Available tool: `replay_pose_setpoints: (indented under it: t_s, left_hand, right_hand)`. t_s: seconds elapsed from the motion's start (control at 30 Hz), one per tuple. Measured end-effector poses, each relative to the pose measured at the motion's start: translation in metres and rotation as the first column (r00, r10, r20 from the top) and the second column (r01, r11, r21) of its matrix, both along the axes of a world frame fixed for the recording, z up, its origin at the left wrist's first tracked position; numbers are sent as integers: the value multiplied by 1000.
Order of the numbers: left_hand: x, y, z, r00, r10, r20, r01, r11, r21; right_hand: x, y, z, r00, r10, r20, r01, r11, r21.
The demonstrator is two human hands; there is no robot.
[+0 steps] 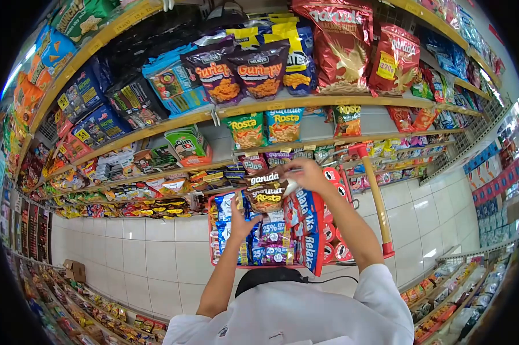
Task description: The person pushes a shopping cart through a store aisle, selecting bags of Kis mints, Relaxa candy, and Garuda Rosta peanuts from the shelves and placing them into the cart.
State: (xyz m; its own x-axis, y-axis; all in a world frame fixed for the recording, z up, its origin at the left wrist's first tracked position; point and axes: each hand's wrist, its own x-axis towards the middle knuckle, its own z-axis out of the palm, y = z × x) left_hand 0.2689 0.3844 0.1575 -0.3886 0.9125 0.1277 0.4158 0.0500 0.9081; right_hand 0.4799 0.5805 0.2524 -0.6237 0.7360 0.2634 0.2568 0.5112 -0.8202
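Above the loaded cart are brown Garuda Rosta packs [265, 197], near the middle of the view. My right hand [308, 174] is closed on the upper right edge of these packs. Lower left of them, my left hand [240, 223] has its fingers apart, over the blue and white packs [222, 221] in the cart. Purple packs [275, 233] lie beneath the brown ones. Blue and red Relaxa bags [310, 233] stand to their right, beside red packs with round labels [329, 233].
The cart's red and yellow handle [377, 201] is at the right. Ahead, a long shelf [259, 106] holds snack bags, with green and blue Rosta bags [265, 126] on a lower tier. More shelves stand behind at both sides. A cardboard box [74, 269] sits at the lower left.
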Motion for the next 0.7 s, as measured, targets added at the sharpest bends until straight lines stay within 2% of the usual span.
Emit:
replay_pose_setpoints:
  t_s: [0.03, 0.07, 0.13, 0.2, 0.27, 0.3, 0.37, 0.4, 0.5, 0.57, 0.6, 0.67, 0.7]
  left_hand:
    - [-3, -8, -4, 991, 69, 117, -59, 994, -89]
    - [-6, -20, -7, 983, 109, 146, -86, 984, -156]
    - [-12, -44, -16, 967, 133, 216, -118, 990, -82]
    - [-15, -73, -7, 958, 166, 234, -138, 982, -130]
    - [-20, -105, -9, 947, 206, 247, -166, 971, -173]
    - [-22, -124, -13, 938, 235, 253, -190, 963, -191]
    - [-19, -161, -20, 909, 316, 271, -254, 937, -239]
    - [-15, -181, -23, 886, 369, 281, -295, 916, -270]
    - [-5, -245, -44, 887, 435, 155, -344, 846, -407]
    - [6, -293, -68, 866, 480, 141, -354, 787, -505]
    - [13, -321, -82, 846, 511, 152, -350, 748, -563]
    - [34, -379, -115, 808, 576, 120, -309, 589, -746]
    - [38, -384, -117, 801, 587, 121, -313, 581, -751]
  right_hand:
    - [9, 12, -6, 998, -53, -15, 53, 999, 5]
    - [18, 25, -13, 994, -105, -29, 105, 994, 8]
    - [36, 51, -19, 967, -255, -8, 252, 954, 164]
    - [49, 84, -19, 944, -324, 64, 306, 931, 200]
    - [58, 118, -26, 929, -368, 20, 335, 866, 371]
    - [58, 130, -23, 934, -358, 20, 326, 872, 365]
    - [58, 148, -6, 900, -434, 37, 364, 797, 482]
    - [56, 158, 0, 906, -422, 39, 355, 805, 475]
    - [44, 190, 4, 882, -458, 116, 364, 814, 452]
    - [37, 213, -12, 770, -593, 235, 418, 747, 517]
    - [34, 221, -21, 779, -580, 238, 407, 756, 513]
    - [28, 230, -35, 807, -587, 61, 442, 670, 597]
    - [25, 219, -21, 852, -514, 105, 412, 779, 472]
